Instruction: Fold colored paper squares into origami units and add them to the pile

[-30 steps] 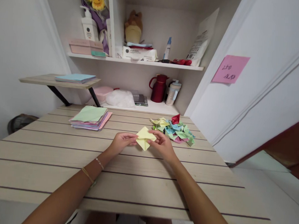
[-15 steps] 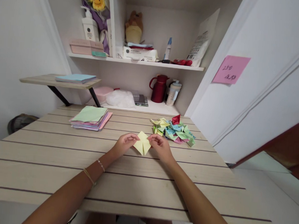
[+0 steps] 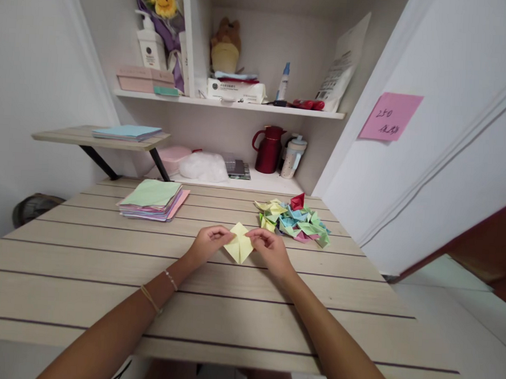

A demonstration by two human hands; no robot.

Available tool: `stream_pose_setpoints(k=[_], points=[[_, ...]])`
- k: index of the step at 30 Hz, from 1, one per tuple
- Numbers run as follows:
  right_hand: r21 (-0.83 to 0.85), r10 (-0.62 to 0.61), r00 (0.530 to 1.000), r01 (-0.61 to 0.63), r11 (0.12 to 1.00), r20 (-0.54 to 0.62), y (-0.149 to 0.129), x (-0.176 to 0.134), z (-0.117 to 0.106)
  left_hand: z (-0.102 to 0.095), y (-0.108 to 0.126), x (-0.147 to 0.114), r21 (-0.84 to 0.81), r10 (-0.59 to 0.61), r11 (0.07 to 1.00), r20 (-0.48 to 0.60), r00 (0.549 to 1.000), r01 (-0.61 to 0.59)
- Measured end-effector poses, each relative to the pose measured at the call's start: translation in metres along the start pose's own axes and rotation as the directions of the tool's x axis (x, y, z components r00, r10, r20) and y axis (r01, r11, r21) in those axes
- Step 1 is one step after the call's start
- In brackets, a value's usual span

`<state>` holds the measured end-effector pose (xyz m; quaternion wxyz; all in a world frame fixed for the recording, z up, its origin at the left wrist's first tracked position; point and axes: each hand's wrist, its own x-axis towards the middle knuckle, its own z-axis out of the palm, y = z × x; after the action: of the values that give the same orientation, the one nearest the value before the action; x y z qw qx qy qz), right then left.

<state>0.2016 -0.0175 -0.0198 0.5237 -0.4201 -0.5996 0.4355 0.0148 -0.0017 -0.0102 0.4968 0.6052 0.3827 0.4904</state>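
A yellow origami paper [image 3: 239, 249], folded into a small diamond with a crease down its middle, is held just above the table in front of me. My left hand [image 3: 209, 244] pinches its left corner between thumb and fingers. On the opposite side, my right hand [image 3: 271, 249] grips the right corner the same way. Behind my right hand lies a pile of folded paper boats [image 3: 304, 222] in green, blue, yellow and pink, with a red boat [image 3: 297, 201] at the back. To the left is a stack of coloured paper squares [image 3: 152, 199], light green on top.
The slatted wooden table [image 3: 228, 319] spans the front. A small raised shelf [image 3: 68, 135] holds blue paper [image 3: 128, 132] at the left. Along the back stand a red thermos jug [image 3: 269, 150], a pale cup [image 3: 293, 159] and a white fluffy bundle [image 3: 203, 167].
The lower part of the yellow paper has changed from two points with a gap between them to one closed diamond tip. Both hands have stayed nearly in place.
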Motion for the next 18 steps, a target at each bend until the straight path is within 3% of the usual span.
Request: stream_pose_setpoints(k=[4,11,14,18], points=[[-0.048,0.008,0.998,-0.005,0.999,0.061,-0.003,-0.003,0.004,-0.002,-0.003,0.001,-0.062,-0.012,0.998,-0.048,0.999,0.009],[0.196,0.091,0.992,-0.106,0.975,0.087,0.002,-0.003,0.012,0.002,-0.003,-0.004,-0.047,-0.078,0.996,0.074,0.994,0.081],[0.207,0.129,0.989,-0.141,0.968,0.072,0.003,-0.002,0.008,0.003,-0.004,-0.004,-0.033,-0.107,0.993,0.121,0.987,0.111],[0.195,0.132,0.982,-0.156,0.968,0.133,-0.001,-0.003,0.004,0.003,-0.007,-0.004,-0.025,-0.15,0.987,0.163,0.975,0.156]])
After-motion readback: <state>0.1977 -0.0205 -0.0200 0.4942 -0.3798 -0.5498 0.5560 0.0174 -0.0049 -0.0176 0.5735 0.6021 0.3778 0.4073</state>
